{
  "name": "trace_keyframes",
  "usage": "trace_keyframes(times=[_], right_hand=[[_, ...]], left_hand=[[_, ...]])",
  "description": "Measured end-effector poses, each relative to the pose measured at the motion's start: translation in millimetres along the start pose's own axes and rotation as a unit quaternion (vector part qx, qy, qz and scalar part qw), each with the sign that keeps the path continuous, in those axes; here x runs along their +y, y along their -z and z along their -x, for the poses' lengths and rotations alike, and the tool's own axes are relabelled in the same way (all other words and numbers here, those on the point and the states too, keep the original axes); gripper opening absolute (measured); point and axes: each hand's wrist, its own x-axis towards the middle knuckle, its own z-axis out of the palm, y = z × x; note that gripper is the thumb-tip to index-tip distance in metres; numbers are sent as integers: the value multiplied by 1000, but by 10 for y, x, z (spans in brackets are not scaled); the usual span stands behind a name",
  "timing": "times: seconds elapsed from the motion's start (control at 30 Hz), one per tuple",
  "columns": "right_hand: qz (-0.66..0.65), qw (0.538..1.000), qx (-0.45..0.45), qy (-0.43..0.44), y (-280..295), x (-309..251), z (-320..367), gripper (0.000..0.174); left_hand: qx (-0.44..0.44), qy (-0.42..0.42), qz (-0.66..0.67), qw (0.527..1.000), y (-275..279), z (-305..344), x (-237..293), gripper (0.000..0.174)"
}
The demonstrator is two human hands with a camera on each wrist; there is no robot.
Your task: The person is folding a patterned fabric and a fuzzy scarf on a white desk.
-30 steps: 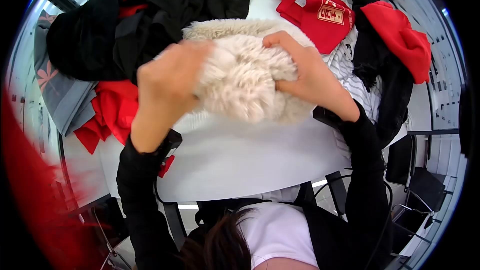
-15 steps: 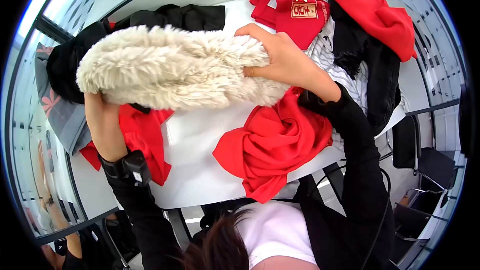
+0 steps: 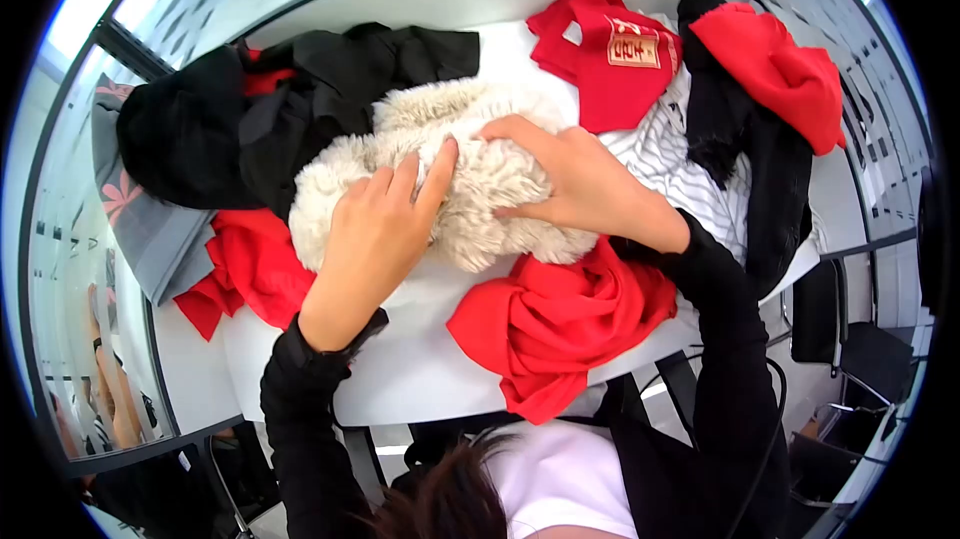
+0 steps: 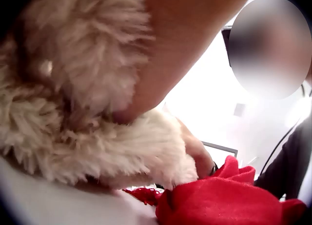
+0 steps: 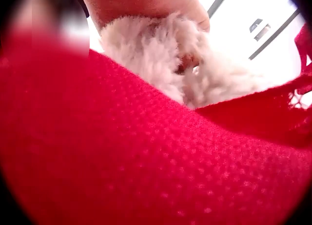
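Observation:
A fluffy cream fur piece (image 3: 480, 229) lies bunched over the middle of the white table. My left hand (image 3: 375, 229) rests on its left half with the fingers extended over the pile; in the left wrist view the thumb side (image 4: 170, 49) sinks into the fur (image 4: 97, 147). At the right part, my right hand (image 3: 595, 184) pinches the fur between thumb and fingers. The right wrist view shows that hand (image 5: 151, 5) over the fur (image 5: 141, 54), with a fingertip poking through. A crumpled red cloth (image 3: 560, 324) lies just below the right hand and fills much of the right wrist view.
Black garments (image 3: 300, 99) are heaped at the back left, over a grey cloth (image 3: 160, 239) and a red cloth (image 3: 260, 264). At the back right lie a red printed cloth (image 3: 630, 59), a striped garment (image 3: 655, 159), black clothing (image 3: 770, 219) and another red cloth (image 3: 775, 69).
The fur piece came down from a raised, stretched-out hold to a bunched heap on the table. My left hand moved from its far left end to its top. A red cloth appeared at the front edge.

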Motion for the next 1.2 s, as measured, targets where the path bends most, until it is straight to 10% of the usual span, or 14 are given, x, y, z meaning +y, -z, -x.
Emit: trace_keyframes(times=[0.23,0.33,0.57,0.63,0.7,0.8,0.9,1.07,1.2], right_hand=[[26,999,-13,-34,112,94,-43,66],[-45,998,37,33,169,165,-48,64],[-53,996,65,17,518,278,-8,66],[-45,996,74,33,540,321,-7,62],[-52,995,72,39,550,386,-24,59],[45,997,41,-36,449,541,-56,54],[87,993,63,49,210,756,-83,55],[-120,990,-39,55,6,432,-119,49],[-189,978,-50,79,-26,286,-77,42]], left_hand=[[35,66,11,997,242,34,-326,58],[181,93,69,977,217,74,-600,45],[443,266,349,782,242,468,-1439,27],[375,258,93,886,133,703,-1863,30],[346,292,305,838,137,561,-1711,30],[174,356,210,894,268,324,-1304,36],[117,175,-15,978,409,218,-825,74],[-78,19,56,995,355,15,-37,113],[-38,-33,-58,997,194,-64,186,76]])
